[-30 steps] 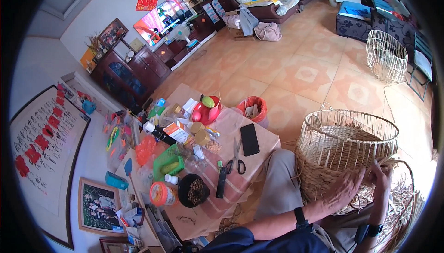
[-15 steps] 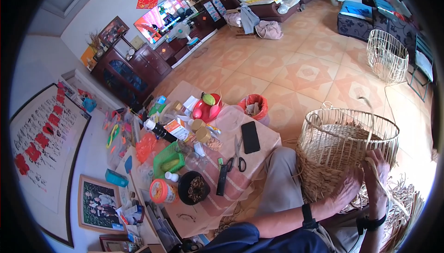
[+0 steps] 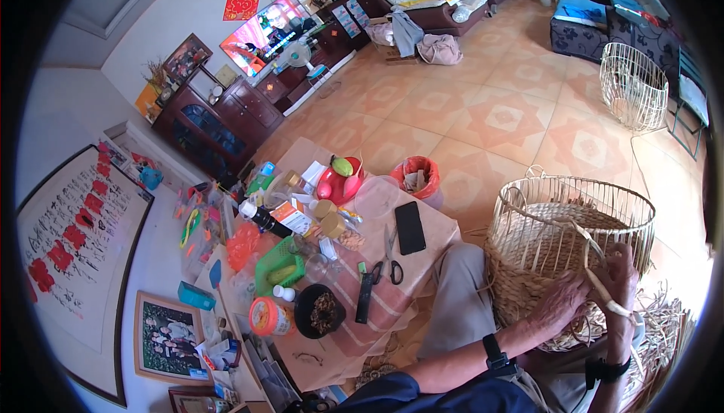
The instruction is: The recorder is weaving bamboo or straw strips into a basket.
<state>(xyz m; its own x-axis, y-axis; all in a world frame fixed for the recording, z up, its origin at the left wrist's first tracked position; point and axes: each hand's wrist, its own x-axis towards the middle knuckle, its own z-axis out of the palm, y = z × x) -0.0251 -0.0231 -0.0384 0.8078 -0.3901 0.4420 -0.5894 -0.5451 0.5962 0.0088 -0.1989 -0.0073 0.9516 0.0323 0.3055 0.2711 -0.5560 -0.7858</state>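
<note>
A half-woven basket (image 3: 520,277) stands at my right knee, its lower wall braided from straw and its upper part a bare frame of pale ribs and a rim. My right hand (image 3: 621,273) is closed on a pale straw strand (image 3: 601,292) at the near right side of the basket. The strand bends in a loop above the fingers, and its tail hangs down past the wrist. Close beside it, my left hand (image 3: 564,297) presses against the basket's near wall with its fingers curled. What those fingertips pinch is hidden.
Loose straw (image 3: 656,330) lies heaped at my right. On the table (image 3: 422,277) to the left are scissors (image 3: 392,262), a black phone (image 3: 410,228), a black bowl (image 3: 313,326) and a green basket (image 3: 275,262). Behind it stands a red-lined bin (image 3: 422,175); another rib frame (image 3: 632,92) sits farther off.
The straw strand's upper end, which stood up above the rim, is now bent down into a loop near my right hand. Both hands stay at the basket's near right side.
</note>
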